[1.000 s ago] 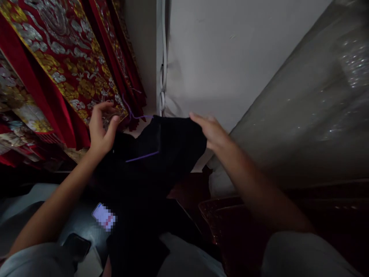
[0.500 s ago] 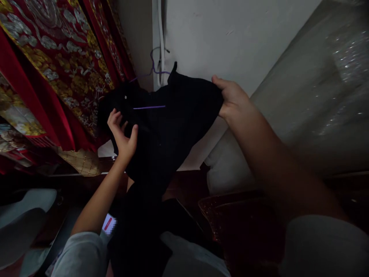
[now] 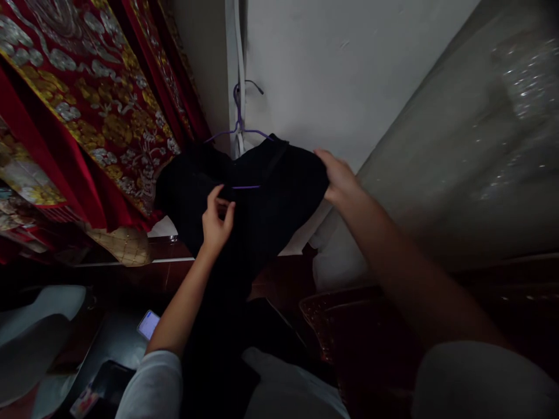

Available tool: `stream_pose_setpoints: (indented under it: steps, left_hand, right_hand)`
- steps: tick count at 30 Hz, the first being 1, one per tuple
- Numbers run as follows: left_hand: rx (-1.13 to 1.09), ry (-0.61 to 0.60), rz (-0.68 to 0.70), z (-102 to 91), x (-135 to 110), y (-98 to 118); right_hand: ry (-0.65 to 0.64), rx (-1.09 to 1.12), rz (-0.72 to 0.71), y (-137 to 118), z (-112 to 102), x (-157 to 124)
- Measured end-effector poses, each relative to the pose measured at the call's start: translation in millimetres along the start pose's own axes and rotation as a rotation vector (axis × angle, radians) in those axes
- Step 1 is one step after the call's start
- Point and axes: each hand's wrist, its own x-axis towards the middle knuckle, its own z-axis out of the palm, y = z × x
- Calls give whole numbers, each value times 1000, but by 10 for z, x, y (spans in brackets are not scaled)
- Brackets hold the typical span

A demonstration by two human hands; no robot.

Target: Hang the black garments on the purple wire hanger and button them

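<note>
A black garment point(image 3: 279, 198), apparently a shirt or top, hangs on a purple hanger point(image 3: 239, 125). The hanger's lower bar shows through the neck opening, and its hook is at the white cable on the wall. My right hand point(image 3: 343, 177) grips the garment's right shoulder edge, thumb on top and the other fingers hidden behind the cloth. In front of the neck opening is my left hand point(image 3: 216, 224), its fingers curled and its thumb apart from the index finger. Its fingertips are close to the hanger bar; whether they touch the cloth is unclear.
Red cloth with gold and silver embroidery point(image 3: 100, 99) hangs at the left. A white cable point(image 3: 241, 52) runs down the wall point(image 3: 323, 70). Plastic-wrapped bulk point(image 3: 437, 192) fills the right. Below lie a lit phone point(image 3: 148, 323) and a dark red carved surface point(image 3: 371, 337).
My left hand has moved right toward the neck opening, its fingers drawing closer together. The garment and hanger sit lower in view, and my right hand has shifted down and slightly left with the cloth.
</note>
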Motion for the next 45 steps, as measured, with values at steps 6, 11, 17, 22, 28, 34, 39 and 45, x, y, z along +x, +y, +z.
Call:
stream_pose_setpoints:
  steps: [6,11,17,22,28,34,39,45]
  left_hand:
    - [83,91,-40,-199,493,-62]
    - [56,120,-57,-271,650,-205]
    - [-1,-48,-149,-257,408,-517]
    - [83,-159,-141,-431,379,-642]
    - [-157,-11,-266,-212,10,-803]
    - [-407,56,-583,292,-871,-923]
    - [-433,-54,-464,372,-1142,-650]
    - [-434,-134,-371,329,-1080,-445]
  right_hand:
    - [180,-179,-117,288,40,66]
    - [387,-564,-527,701,334,-336]
    - [-220,-739,38,1233,1086,-558]
    - [-261,-755,253,1456,1242,-328]
    - [-246,-479,396,1830,1060,-914]
    - [-67,-173,375,1952,920,-1651]
    - [-194,-57,375,1713,825,-1788]
    - [-201,9,356,1401,770,-1837]
